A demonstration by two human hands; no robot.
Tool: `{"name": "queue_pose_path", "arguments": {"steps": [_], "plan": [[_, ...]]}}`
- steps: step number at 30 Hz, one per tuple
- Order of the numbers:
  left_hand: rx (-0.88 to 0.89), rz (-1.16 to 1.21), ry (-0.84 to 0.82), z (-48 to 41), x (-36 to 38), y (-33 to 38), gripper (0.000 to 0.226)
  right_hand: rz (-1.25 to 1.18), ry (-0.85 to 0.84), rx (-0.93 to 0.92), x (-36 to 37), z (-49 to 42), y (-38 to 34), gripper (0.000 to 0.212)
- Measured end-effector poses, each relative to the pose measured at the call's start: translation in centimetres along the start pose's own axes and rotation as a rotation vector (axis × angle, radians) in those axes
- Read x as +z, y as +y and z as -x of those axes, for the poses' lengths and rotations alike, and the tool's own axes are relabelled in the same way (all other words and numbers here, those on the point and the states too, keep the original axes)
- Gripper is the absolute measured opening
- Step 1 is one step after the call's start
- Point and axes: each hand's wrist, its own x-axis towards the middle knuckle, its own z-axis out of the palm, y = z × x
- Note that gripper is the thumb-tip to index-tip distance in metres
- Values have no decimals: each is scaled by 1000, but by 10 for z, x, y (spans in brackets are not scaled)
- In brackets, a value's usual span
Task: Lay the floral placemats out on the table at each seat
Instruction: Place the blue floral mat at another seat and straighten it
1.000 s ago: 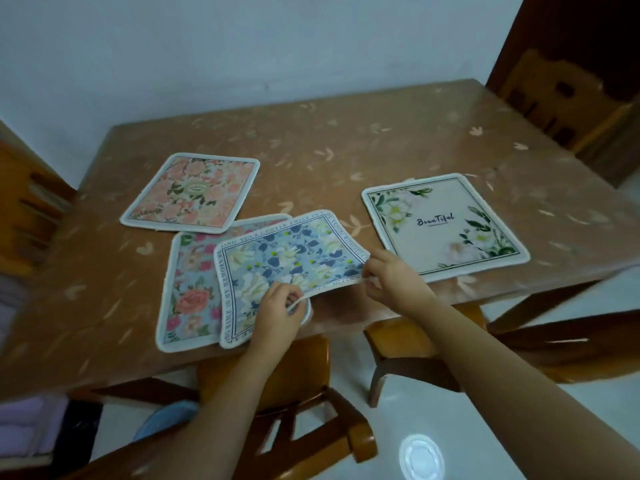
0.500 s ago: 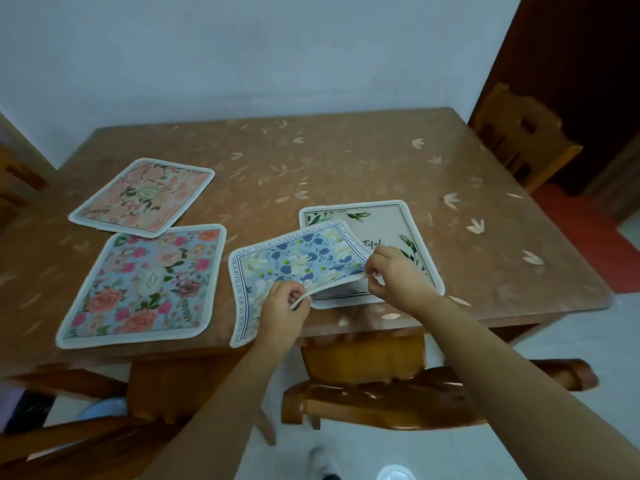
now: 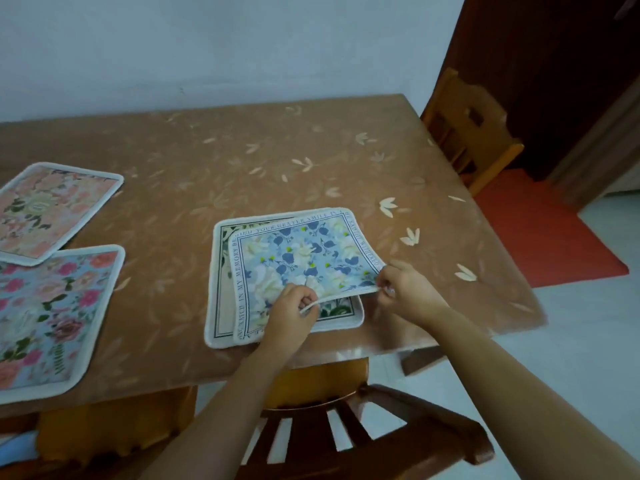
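Brown tabletop printed with pale leaves. At far left two placemats lie flat: a peach floral placemat farther back and a pink-rose placemat on pale blue nearer, both cut off by the frame edge. In the middle, near the front edge, a white leaf-bordered placemat lies flat, mostly covered by a blue-and-white floral placemat. The left hand pinches the blue mat's near edge, grip clamped on the white trim, which is lifted slightly. Just to the right, the right hand pinches the same mat's near right corner, grip likewise clamped. A wooden chair stands at the tabletop's right end.
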Motion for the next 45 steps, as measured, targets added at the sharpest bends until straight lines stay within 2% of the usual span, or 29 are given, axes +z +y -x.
{"name": "queue_pose_path", "arguments": {"steps": [8, 16, 25, 32, 38, 45], "plan": [[-8, -70, 82, -19, 78, 53, 14, -17, 9, -61, -35, -5, 97, 11], [-119, -116, 242, -47, 183, 126, 8, -43, -59, -224, -99, -21, 207, 10], [-215, -130, 272, -96, 260, 167, 5, 5, -129, -314, -138, -57, 294, 11], [-243, -86, 348, -153, 289, 172, 26, 71, -151, -370, -154, -120, 326, 10], [-308, -144, 374, -195, 282, 162, 23, 27, -203, -464, -159, -175, 320, 7], [-381, -120, 408, -180, 278, 173, 11, -35, -490, -670, -177, -210, 295, 9]]}}
